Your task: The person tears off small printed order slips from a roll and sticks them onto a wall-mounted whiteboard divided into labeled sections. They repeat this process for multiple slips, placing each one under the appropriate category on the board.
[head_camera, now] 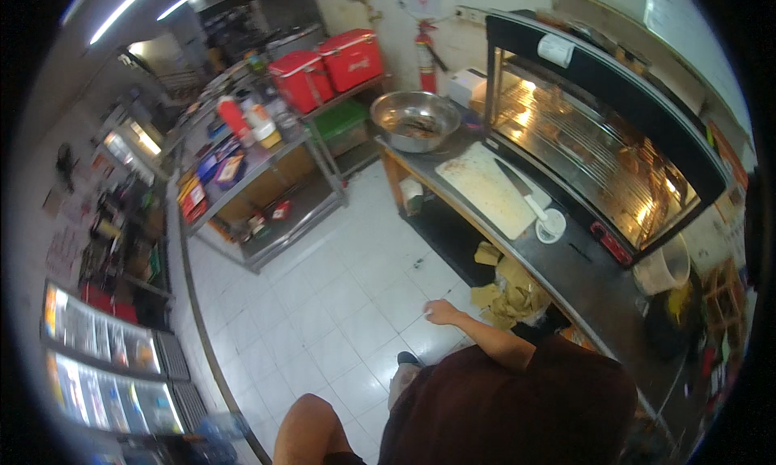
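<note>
My right hand [442,313] hangs over the tiled floor beside the counter, its fingers curled. A small pale patch shows at the fingertips; whether it is a held thing cannot be told. Only my bent left arm [309,428] shows at the bottom; my left hand is out of view. On the counter [618,301] lies a white cutting board [485,189] with brown crumbs, with a knife [514,179] on it. A white round container [550,225] stands near its corner. A steel bowl [415,121] with dark food pieces stands at the counter's far end.
A lit glass display warmer [564,138] stands along the counter's back. Crumpled brown paper [512,292] lies below the counter. Ahead are a metal table [267,168] with packages and two red cooler boxes [350,59]. Drinks fridges [109,368] stand at the left.
</note>
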Available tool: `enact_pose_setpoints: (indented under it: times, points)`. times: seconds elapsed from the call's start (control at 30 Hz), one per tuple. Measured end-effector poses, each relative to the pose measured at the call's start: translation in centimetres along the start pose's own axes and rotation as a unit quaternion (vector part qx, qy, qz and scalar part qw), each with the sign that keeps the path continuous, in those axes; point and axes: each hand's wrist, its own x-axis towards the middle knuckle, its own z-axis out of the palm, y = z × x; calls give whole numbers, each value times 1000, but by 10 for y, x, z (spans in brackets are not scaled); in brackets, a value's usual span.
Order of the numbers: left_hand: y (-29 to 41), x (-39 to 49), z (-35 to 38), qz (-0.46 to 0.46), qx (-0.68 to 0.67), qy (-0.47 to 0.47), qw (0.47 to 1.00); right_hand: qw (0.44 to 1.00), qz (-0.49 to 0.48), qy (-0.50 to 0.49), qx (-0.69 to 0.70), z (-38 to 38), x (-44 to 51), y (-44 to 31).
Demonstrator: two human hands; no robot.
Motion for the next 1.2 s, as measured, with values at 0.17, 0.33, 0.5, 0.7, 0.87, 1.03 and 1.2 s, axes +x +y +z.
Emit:
enact_pose_setpoints:
  times: [0.17, 0.33, 0.5, 0.7, 0.87, 1.03, 1.2]
  points:
    - [-112, 94, -15, -20, -127, -58, 990, 960, 175, -104, -195, 37, -161, 218]
    - [-232, 164, 7, -28, -192, -125, 973, 605, 679, 334, 249, 16, -212, 157]
    - [-336, 231, 63, -26, -248, -178, 952, 677, 685, 212, 166, 12, -110, 143]
    - [-431, 284, 155, -71, -373, -254, 890, 934, 271, 23, -231, 56, 130, 191]
    - [-484, 292, 247, -91, -477, -331, 809, 812, 407, 329, 259, -163, 285, 18]
    - [-487, 263, 312, -147, -591, -421, 672, 536, 562, 578, 250, -100, 222, -20]
    - [-428, 226, 352, -149, -673, -477, 545, 62, 465, 792, 391, 88, 139, -119]
